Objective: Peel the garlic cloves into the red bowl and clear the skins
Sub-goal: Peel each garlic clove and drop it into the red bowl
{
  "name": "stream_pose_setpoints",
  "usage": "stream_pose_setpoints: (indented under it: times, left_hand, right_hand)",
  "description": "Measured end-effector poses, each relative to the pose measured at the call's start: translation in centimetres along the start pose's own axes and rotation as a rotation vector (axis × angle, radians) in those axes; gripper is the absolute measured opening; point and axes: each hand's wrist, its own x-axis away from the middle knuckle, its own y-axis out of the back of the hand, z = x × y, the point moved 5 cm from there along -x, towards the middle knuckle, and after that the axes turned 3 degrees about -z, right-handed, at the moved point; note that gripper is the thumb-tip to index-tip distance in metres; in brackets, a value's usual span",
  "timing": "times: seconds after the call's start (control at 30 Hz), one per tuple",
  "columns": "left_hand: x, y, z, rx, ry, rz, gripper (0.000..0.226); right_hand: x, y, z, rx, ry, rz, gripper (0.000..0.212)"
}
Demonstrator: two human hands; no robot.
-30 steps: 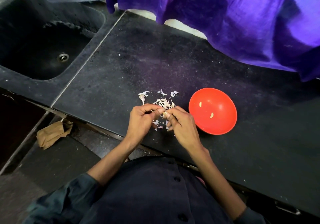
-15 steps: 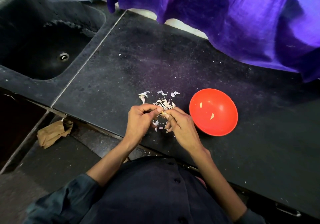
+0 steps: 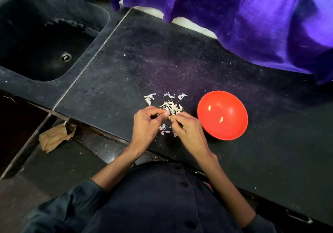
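Note:
The red bowl [image 3: 232, 130] sits on the black counter [image 3: 162, 67], right of my hands, with two peeled cloves [image 3: 221, 119] inside. My left hand [image 3: 146, 126] and my right hand [image 3: 188, 130] meet fingertip to fingertip over the counter's front edge, both pinching one small garlic clove [image 3: 169, 118], which is mostly hidden by the fingers. A loose pile of pale garlic skins [image 3: 171, 105] lies just beyond my fingers, with a few more bits under them.
A dark sink [image 3: 45, 40] with a drain lies at the far left. Purple cloth [image 3: 252, 16] hangs over the counter's back edge. A crumpled brown paper bag [image 3: 55, 137] lies on the floor below the counter's front edge.
My hands have stayed together over the skins, with only small finger movements on the clove. The bowl and the skins have not moved.

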Motion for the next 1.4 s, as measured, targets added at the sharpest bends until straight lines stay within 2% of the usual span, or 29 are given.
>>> stream_pose_setpoints:
  times: [0.1,0.17,0.23,0.33,0.53,0.63,0.73,0.87,0.97,1.07,1.13,1.23,1.3,1.4]
  left_hand:
    - [0.1,-0.2,0.1,0.000,-0.015,0.014,0.012]
    - [0.1,-0.3,-0.1,0.026,-0.005,0.030,0.011]
    - [0.3,-0.5,-0.2,0.141,0.069,0.071,0.012]
    - [0.6,-0.9,-0.2,0.339,0.193,0.162,0.015]
    - [1.0,-1.4,0.5,0.547,0.380,0.266,0.018]
    - [1.1,-1.2,0.7,0.569,0.417,0.259,0.019]
    - [1.1,-0.8,1.0,0.560,0.422,0.207,0.019]
    - [1.0,-0.5,1.2,0.542,0.423,0.170,0.021]
    - [1.1,-0.6,1.2,0.539,0.422,0.163,0.017]
    - [1.2,-0.5,1.1,0.542,0.420,0.158,0.022]
    - [1.1,-0.5,1.0,0.547,0.421,0.151,0.025]
    - [1.2,-0.4,1.1,0.555,0.427,0.144,0.024]
    - [1.2,-0.5,1.1,0.555,0.430,0.154,0.025]
    - [1.3,-0.7,1.2,0.547,0.425,0.174,0.025]
  right_hand:
    - [0.1,0.0,-0.3,-0.018,-0.024,-0.027,0.029]
    - [0.1,0.0,-0.6,-0.078,-0.066,-0.042,0.022]
    - [0.0,-0.1,-0.9,-0.223,-0.182,-0.038,0.016]
    - [0.2,-0.4,-1.3,-0.408,-0.341,-0.027,0.021]
    - [0.6,-0.3,-1.0,-0.606,-0.447,-0.034,0.022]
    - [0.5,0.0,-1.2,-0.553,-0.431,-0.058,0.026]
    - [0.7,0.4,-2.1,-0.359,-0.382,-0.105,0.028]
    - [0.9,0.7,-3.4,-0.111,-0.312,-0.156,0.009]
    - [0.9,1.0,-3.4,-0.024,-0.291,-0.166,0.019]
    - [1.0,1.1,-3.7,0.040,-0.278,-0.145,0.022]
    - [0.9,1.1,-3.8,0.031,-0.245,-0.126,0.006]
    - [0.9,1.1,-3.2,-0.115,-0.305,-0.097,0.028]
    - [0.8,1.0,-2.5,-0.196,-0.354,-0.095,0.007]
    - [0.7,0.6,-1.8,-0.345,-0.385,-0.077,0.007]
